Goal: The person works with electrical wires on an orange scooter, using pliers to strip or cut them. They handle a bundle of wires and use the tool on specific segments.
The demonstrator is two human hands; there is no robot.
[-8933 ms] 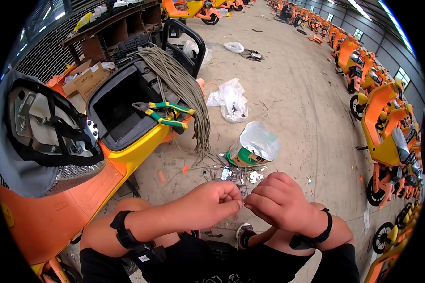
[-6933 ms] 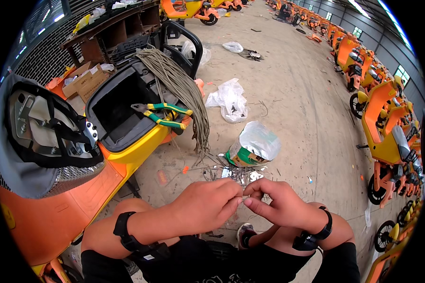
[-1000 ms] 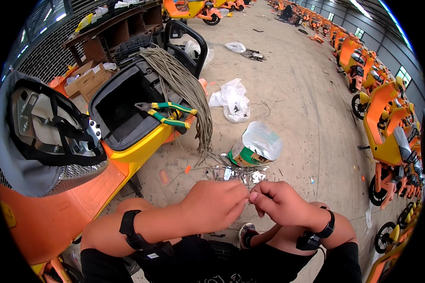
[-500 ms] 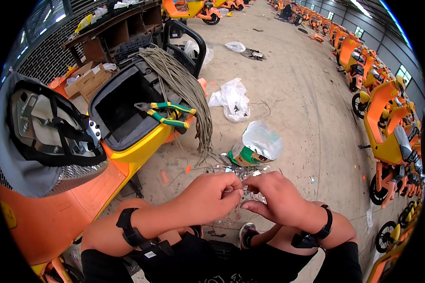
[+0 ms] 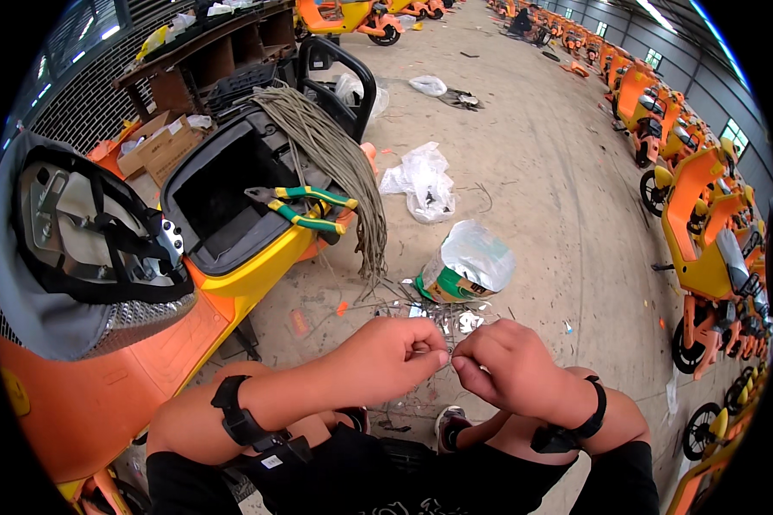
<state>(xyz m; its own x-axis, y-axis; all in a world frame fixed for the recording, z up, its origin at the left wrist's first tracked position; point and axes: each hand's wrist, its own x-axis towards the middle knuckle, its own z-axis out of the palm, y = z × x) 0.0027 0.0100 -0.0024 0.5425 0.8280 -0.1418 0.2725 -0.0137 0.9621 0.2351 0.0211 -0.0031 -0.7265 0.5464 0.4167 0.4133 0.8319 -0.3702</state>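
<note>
Above my knees, my left hand (image 5: 410,359) and my right hand (image 5: 504,365) are close together, fingertips nearly meeting. Both are pinched closed; anything between the fingers is too thin and small to make out. To the left, pliers (image 5: 305,206) with green and yellow handles lie on the rim of an open black storage bin (image 5: 232,249) in a yellow-orange scooter. A bundle of thin grey-green cables (image 5: 331,154) drapes over the bin's back and hangs down. A green and white bag (image 5: 466,268), its top open, stands on the floor just beyond my hands.
The scooter's raised seat (image 5: 69,249) is tilted up at far left. Plastic bags (image 5: 425,182), wire scraps and bits of litter lie on the concrete floor (image 5: 550,172). A cardboard box (image 5: 167,148) sits behind the scooter. Rows of orange and yellow scooters (image 5: 700,223) line the right side.
My right hand's fingers have closed from a spread pose into a pinch, moving slightly nearer me. The left hand has shifted only a little. Pliers and cables have not moved.
</note>
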